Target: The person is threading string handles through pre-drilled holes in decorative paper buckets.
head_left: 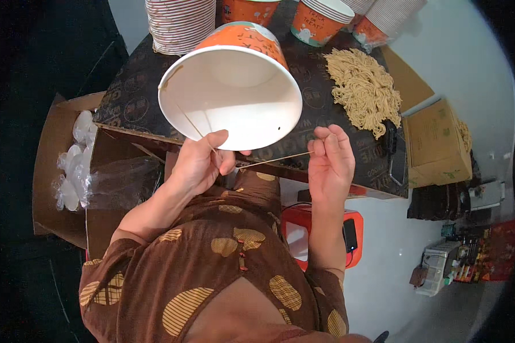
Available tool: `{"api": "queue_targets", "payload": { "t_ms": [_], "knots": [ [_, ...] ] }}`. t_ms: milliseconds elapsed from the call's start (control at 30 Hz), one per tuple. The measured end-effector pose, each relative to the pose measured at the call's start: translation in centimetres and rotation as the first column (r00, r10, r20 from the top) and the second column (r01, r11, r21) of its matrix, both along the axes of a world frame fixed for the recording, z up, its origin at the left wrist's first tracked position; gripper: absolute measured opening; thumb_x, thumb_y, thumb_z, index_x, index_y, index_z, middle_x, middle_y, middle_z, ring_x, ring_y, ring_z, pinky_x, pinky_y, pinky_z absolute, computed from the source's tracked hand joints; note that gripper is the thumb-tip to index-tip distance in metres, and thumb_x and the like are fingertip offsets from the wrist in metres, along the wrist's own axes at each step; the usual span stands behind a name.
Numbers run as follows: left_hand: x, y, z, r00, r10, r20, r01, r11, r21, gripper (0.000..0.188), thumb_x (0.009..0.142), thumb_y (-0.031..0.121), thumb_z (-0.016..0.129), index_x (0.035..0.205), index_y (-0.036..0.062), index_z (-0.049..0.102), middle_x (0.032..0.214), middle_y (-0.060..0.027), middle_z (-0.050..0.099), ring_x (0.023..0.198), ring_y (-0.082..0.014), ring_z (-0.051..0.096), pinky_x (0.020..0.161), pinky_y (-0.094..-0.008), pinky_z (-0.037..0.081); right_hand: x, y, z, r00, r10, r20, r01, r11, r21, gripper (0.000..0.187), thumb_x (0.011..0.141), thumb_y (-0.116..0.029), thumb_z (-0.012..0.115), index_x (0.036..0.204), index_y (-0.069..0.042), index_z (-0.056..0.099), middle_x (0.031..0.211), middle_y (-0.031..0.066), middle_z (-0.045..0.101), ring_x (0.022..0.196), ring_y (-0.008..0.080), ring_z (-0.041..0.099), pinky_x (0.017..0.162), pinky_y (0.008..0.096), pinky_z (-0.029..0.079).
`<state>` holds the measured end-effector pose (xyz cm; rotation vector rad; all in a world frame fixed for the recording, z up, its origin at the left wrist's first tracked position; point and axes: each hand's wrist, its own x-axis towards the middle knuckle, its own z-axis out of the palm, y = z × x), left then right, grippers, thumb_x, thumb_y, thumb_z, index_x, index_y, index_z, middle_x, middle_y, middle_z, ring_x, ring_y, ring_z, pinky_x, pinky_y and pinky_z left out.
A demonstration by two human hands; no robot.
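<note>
A large paper bucket (234, 86), white inside and printed orange outside, lies tilted with its mouth facing me. My left hand (195, 164) is closed at its lower rim, the thumb over the edge. Under that thumb runs a thin tan cord (274, 160); one end sticks up inside the bucket. From the left hand the cord stretches taut to my right hand (332, 163), whose thumb and fingertips pinch it. A small dark hole (278, 128) shows in the bucket wall near the lower right rim. The left fingers behind the rim are partly hidden.
A heap of tan cords (365, 88) lies right on the dark table (137, 86). Nested bucket stacks (181, 26) stand along the back. A carton (66, 171) with clear plastic pieces is at left, another carton (438, 143) at right. A red stool (353, 220) holds a phone (349, 235).
</note>
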<state>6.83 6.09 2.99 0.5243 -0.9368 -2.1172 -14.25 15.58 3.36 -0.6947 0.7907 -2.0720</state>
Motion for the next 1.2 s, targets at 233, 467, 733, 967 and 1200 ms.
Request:
{"api": "queue_targets", "payload": {
  "t_ms": [233, 467, 733, 967, 1200],
  "knots": [
    [0.3, -0.1, 0.3, 0.998, 0.019, 0.064, -0.020, 1.000, 0.017, 0.031, 0.092, 0.010, 0.044, 0.117, -0.0099, 0.047, 0.084, -0.0225, 0.065, 0.042, -0.0142, 0.047, 0.042, -0.0248, 0.039, 0.7, -0.1, 1.0, 0.991, -0.100, -0.088, 0.105, 0.993, 0.054, 0.057, 0.095, -0.010, 0.057, 0.141, 0.006, 0.028, 0.098, 0.0159, 0.065, 0.073, 0.0091, 0.049, 0.070, 0.0230, 0.042],
    [0.3, 0.1, 0.5, 0.997, -0.025, 0.070, 0.022, 0.999, 0.038, 0.032, 0.092, 0.010, 0.044, 0.116, -0.0113, 0.048, 0.082, -0.0227, 0.066, 0.040, -0.0144, 0.046, 0.041, -0.0255, 0.040, 1.5, 0.2, 1.1, 0.902, -0.164, -0.400, 0.221, 0.970, 0.101, 0.062, 0.096, -0.010, 0.052, 0.144, 0.008, 0.017, 0.085, 0.0104, 0.063, 0.070, 0.0079, 0.049, 0.066, 0.0211, 0.038],
    [-0.1, 0.2, 0.9, 0.973, -0.227, -0.049, 0.231, 0.924, 0.304, 0.034, 0.089, 0.015, 0.047, 0.106, -0.0137, 0.052, 0.076, -0.0228, 0.066, 0.041, -0.0219, 0.055, 0.043, -0.0303, 0.046, 3.4, 0.2, 2.6, 0.621, -0.228, -0.750, 0.279, 0.958, -0.061, 0.060, 0.095, -0.007, 0.052, 0.143, 0.010, 0.020, 0.076, 0.0061, 0.061, 0.071, 0.0106, 0.054, 0.073, 0.0230, 0.045],
    [0.0, -0.2, 0.1, 0.950, -0.291, -0.113, 0.311, 0.858, 0.408, 0.031, 0.089, 0.018, 0.047, 0.093, -0.0107, 0.058, 0.072, -0.0207, 0.067, 0.040, -0.0228, 0.056, 0.043, -0.0316, 0.047, 4.1, 0.6, 4.5, 0.560, -0.104, -0.822, 0.222, 0.975, 0.028, 0.059, 0.095, -0.005, 0.051, 0.143, 0.010, 0.020, 0.070, 0.0049, 0.060, 0.069, 0.0094, 0.053, 0.072, 0.0228, 0.045],
    [-0.1, -0.2, -0.2, 0.938, -0.312, -0.153, 0.347, 0.848, 0.400, 0.033, 0.089, 0.019, 0.047, 0.093, -0.0115, 0.059, 0.074, -0.0213, 0.068, 0.041, -0.0236, 0.059, 0.042, -0.0307, 0.049, 4.2, 0.6, 5.0, 0.530, -0.055, -0.846, 0.192, 0.980, 0.056, 0.056, 0.094, -0.001, 0.050, 0.142, 0.009, 0.023, 0.068, 0.0045, 0.060, 0.067, 0.0086, 0.053, 0.069, 0.0215, 0.044]
  ]
}}
